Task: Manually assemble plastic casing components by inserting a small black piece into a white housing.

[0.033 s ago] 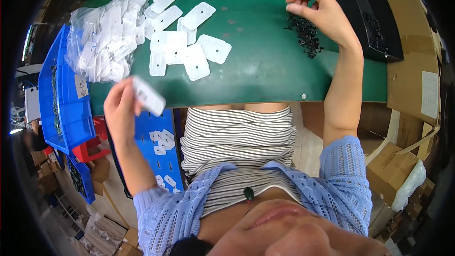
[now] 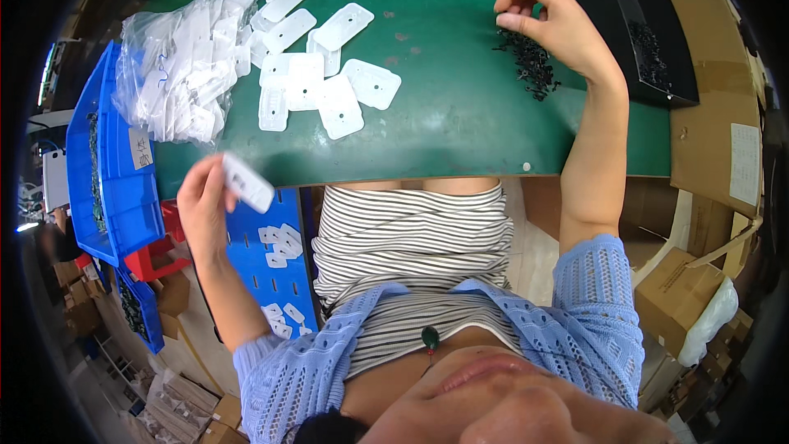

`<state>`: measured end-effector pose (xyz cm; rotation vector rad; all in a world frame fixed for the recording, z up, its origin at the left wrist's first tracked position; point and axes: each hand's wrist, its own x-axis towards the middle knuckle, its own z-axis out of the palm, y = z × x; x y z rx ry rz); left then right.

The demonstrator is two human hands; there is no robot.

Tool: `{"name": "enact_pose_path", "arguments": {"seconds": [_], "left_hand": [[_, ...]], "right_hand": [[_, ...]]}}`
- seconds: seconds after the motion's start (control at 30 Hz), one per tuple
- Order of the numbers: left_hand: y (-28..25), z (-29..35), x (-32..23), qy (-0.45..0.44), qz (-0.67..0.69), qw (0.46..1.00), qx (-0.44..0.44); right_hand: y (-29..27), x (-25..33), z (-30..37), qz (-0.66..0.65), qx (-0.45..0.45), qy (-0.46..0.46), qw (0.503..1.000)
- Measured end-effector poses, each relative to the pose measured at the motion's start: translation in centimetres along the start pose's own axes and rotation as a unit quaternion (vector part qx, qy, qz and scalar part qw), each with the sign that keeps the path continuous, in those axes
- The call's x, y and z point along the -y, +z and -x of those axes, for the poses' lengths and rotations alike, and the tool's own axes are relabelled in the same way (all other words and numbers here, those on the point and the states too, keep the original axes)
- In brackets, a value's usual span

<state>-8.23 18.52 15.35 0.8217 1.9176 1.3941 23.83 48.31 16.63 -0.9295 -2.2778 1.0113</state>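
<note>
Between the fingers and thumb of my left hand is a small white plastic cover with a dark mark or hole, tilted just off the table's near edge. At the far right, my right hand bends over a heap of tiny black parts. Its thumb and fingertips are pinched together; whatever they grip is too small to make out. More white covers lie loose and overlapping left of the middle of the green table. A clear plastic bag stuffed with white pieces rests beside them.
A black tray with more black parts stands at the right, by a cardboard box. Blue bins flank the table's left side. Below the near edge, a blue slotted surface bears several white covers. A small white disc sits near the front edge.
My left hand has dropped slightly toward the blue slotted surface and a little left, carrying the white cover. My right hand has hardly moved over the black parts.
</note>
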Motion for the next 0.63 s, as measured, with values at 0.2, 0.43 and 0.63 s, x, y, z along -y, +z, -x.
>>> {"name": "enact_pose_path", "arguments": {"seconds": [0.2,0.43,0.63], "left_hand": [[-9.7,5.7,13.1,-0.143,-0.129,0.977,-0.092],[-11.4,8.5,27.7,-0.252,-0.184,0.944,-0.103],[-10.8,8.1,28.8,-0.334,-0.255,0.905,-0.067]], "right_hand": [[1.3,-1.6,0.2,0.193,0.092,0.003,0.977],[2.0,-1.3,-0.3,0.197,0.117,-0.003,0.973],[2.6,-0.2,-0.4,0.066,0.035,-0.01,0.997]]}}
